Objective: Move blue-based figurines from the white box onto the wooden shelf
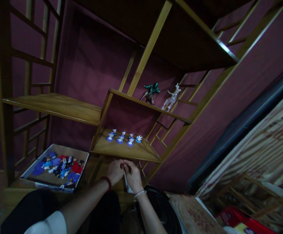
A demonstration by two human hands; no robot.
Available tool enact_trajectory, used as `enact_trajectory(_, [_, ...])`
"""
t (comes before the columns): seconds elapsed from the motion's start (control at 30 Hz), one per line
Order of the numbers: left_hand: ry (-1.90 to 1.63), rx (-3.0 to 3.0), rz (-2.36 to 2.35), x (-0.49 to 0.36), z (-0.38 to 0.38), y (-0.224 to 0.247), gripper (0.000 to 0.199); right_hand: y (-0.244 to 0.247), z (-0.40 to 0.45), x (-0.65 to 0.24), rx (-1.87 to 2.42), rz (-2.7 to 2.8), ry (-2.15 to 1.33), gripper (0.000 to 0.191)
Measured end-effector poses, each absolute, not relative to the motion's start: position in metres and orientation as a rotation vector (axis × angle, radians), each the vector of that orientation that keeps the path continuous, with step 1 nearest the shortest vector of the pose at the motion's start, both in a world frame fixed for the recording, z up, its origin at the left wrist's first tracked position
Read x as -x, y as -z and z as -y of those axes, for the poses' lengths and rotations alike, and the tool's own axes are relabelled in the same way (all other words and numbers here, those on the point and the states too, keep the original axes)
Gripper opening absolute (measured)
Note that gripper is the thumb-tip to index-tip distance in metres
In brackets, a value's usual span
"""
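Here, left hand (pixel 116 170) meets right hand (pixel 133 177), curled, pinch unclear | figurines (pixel 121 139) on shelf (pixel 126 151) beyond | box (pixel 45 177) leftward

A person's bare left hand (pixel 115 171) and bare right hand (pixel 133 176) meet, fingers curled inward, their grip hard to make out. The left forearm (pixel 85 202), below a white fabric sleeve (pixel 50 222), and the right forearm (pixel 152 213) stretch from the near side, converging at the hands.
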State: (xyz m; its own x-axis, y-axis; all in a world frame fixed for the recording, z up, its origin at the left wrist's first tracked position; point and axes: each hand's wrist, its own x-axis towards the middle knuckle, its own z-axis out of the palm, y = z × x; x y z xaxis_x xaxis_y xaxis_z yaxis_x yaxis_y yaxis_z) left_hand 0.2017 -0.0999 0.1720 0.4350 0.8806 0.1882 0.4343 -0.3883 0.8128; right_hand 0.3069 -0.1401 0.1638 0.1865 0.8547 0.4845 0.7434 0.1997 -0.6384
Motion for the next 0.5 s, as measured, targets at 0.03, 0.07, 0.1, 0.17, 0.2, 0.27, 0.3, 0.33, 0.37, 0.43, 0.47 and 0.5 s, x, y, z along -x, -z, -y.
enact_trajectory(0.03, [-0.805, -1.995, -1.119, -0.198, 0.1, -0.17, 0.03, -0.161, 0.14, -0.303, 1.559, 1.579, -0.161, 0.025])
enact_trajectory(0.07, [-0.786, -1.997, -1.139, -0.193, 0.1, -0.168, 0.03, -0.158, 0.139, -0.299, 1.555, 1.587, -0.168, 0.025])
enact_trajectory(0.1, [-0.765, -1.999, -1.161, -0.188, 0.1, -0.165, 0.03, -0.154, 0.138, -0.295, 1.553, 1.599, -0.176, 0.025])
enact_trajectory(0.17, [-0.733, -2.011, -1.196, -0.178, 0.099, -0.16, 0.03, -0.145, 0.136, -0.285, 1.556, 1.629, -0.206, 0.026])
enact_trajectory(0.2, [-0.714, -2.016, -1.208, -0.173, 0.099, -0.157, 0.029, -0.141, 0.135, -0.281, 1.563, 1.643, -0.226, 0.027])
enact_trajectory(0.27, [-0.707, -2.023, -1.23, -0.162, 0.097, -0.151, 0.029, -0.133, 0.133, -0.27, 1.567, 1.666, -0.274, 0.029])
enact_trajectory(0.3, [-0.68, -2.009, -1.247, -0.157, 0.097, -0.148, 0.03, -0.129, 0.132, -0.265, 1.564, 1.659, -0.285, 0.03])
enact_trajectory(0.33, [-0.659, -1.999, -1.258, -0.151, 0.095, -0.144, 0.03, -0.126, 0.131, -0.259, 1.56, 1.662, -0.299, 0.032])
enact_trajectory(0.37, [-0.645, -1.995, -1.28, -0.147, 0.094, -0.141, 0.03, -0.124, 0.13, -0.254, 1.556, 1.666, -0.315, 0.034])
enact_trajectory(0.43, [-0.618, -1.999, -1.312, -0.137, 0.092, -0.133, 0.03, -0.12, 0.13, -0.243, 1.551, 1.674, -0.348, 0.037])
enact_trajectory(0.47, [-0.618, -2.0, -1.321, -0.133, 0.091, -0.129, 0.031, -0.118, 0.129, -0.238, 1.551, 1.679, -0.364, 0.038])
enact_trajectory(0.5, [-0.617, -2.001, -1.324, -0.128, 0.089, -0.125, 0.031, -0.115, 0.129, -0.233, 1.553, 1.685, -0.378, 0.039])
